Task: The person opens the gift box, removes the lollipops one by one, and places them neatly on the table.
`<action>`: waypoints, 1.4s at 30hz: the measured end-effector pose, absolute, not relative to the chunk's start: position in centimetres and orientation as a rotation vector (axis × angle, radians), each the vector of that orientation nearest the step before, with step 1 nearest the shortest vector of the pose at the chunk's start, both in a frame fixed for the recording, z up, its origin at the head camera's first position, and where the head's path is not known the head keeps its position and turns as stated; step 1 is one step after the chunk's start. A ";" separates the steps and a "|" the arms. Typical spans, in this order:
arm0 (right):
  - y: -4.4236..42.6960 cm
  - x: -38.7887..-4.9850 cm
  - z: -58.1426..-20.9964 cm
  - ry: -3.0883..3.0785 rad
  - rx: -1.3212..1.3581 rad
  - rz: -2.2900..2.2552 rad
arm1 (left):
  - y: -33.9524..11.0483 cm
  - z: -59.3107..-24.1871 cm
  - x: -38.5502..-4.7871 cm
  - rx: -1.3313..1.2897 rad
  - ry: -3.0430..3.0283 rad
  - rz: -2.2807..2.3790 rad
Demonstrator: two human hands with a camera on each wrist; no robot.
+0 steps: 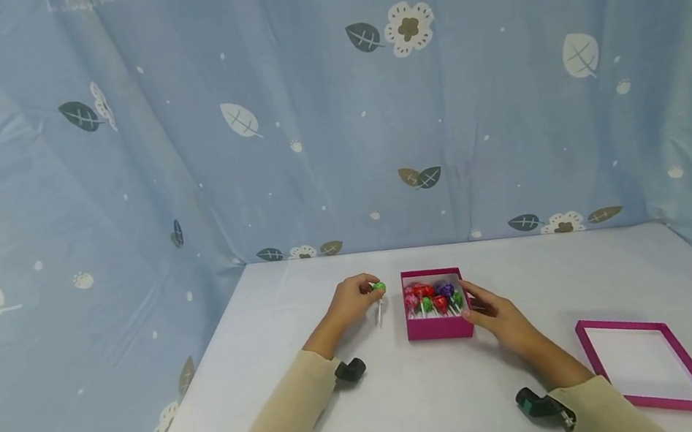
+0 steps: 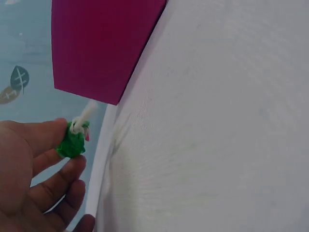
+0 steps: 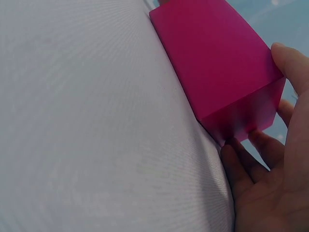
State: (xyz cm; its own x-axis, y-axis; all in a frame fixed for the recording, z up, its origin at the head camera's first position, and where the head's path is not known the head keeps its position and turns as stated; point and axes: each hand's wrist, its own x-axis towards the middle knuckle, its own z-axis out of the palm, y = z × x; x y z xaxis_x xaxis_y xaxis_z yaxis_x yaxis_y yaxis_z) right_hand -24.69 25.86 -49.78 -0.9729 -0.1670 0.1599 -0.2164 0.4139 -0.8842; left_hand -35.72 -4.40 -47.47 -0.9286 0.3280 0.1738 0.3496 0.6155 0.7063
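My left hand pinches a green-wrapped lollipop by its candy end, left of the box. Its white stick points down in the head view; in the left wrist view the green wrapper shows between thumb and fingers. An open magenta box stands on the table, holding several lollipops in red, pink, green and purple wrappers. At the box's right side, my right hand holds it, thumb at the near corner. In the right wrist view, fingertips touch the side wall of the box.
A magenta-rimmed lid with a white inside lies on the right of the white table, near the right forearm. Blue patterned curtain hangs behind the table and along its sides.
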 end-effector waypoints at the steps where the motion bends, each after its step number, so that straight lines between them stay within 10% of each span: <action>1: 25.9 -24.7 -49.8 -2.602 0.350 1.637 | -4.4 -47.6 -35.8 -0.578 -2.808 -1.234; 42: 24.9 -23.2 -46.9 -2.599 0.382 1.659 | -3.8 -47.4 -36.4 -0.655 -2.722 -0.946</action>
State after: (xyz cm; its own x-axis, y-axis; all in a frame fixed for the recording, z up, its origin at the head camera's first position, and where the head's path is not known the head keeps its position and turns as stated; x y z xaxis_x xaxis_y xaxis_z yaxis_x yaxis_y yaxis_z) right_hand -23.25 24.91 -46.89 -0.9693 -0.1871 0.1598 -0.2237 0.3998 -0.8889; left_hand -36.35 -3.77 -47.39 -0.8853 0.3456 0.3110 0.4640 0.6995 0.5435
